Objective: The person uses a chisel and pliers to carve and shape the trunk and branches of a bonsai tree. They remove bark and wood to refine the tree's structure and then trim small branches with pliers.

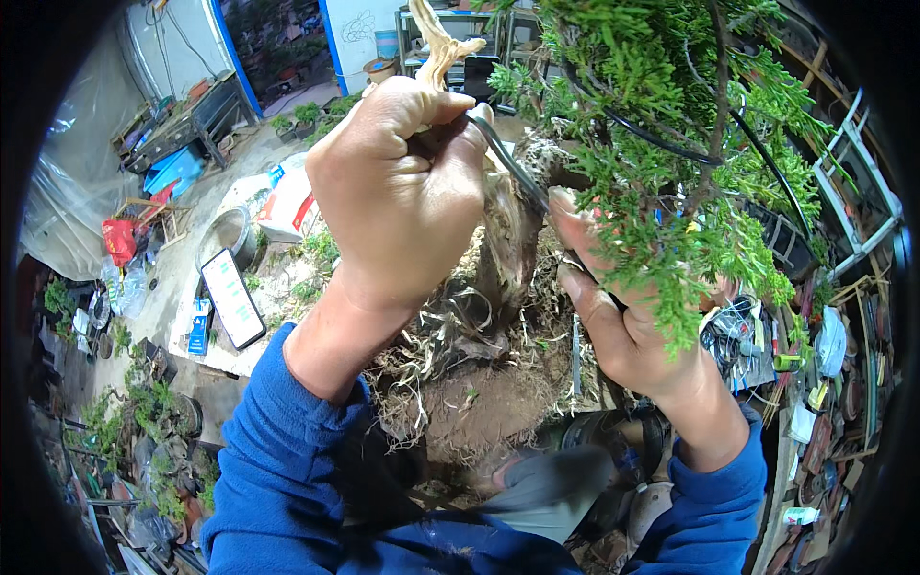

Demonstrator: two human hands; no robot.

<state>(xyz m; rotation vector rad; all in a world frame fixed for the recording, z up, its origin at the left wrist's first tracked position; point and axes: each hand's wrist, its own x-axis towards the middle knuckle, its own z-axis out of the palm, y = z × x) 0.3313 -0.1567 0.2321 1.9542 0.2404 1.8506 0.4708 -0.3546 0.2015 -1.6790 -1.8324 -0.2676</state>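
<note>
In front of me stands a bonsai tree with a pale, gnarled trunk [508, 216], stripped deadwood [439, 48] at the top and green foliage [661, 163] to the right. My left hand [398, 187] is closed left of the trunk, pinching a grey metal wire [513, 163] between thumb and fingers. The wire slants down across the trunk to the fingertips of my right hand [628, 311]. Those fingers are bent against the trunk's right side, at the wire's lower end; leaves cover part of them. Below lies the soil [479, 407] with shredded, stringy fibres around the trunk's base.
At left, a phone [233, 299], a blue packet [199, 327], a metal basin [228, 237] and a white bag [287, 201] lie on a pale surface. Black wires [661, 146] run through the foliage. Right, coiled wire [736, 335] and tools sit near cluttered shelving. Potted plants [153, 412] stand lower left.
</note>
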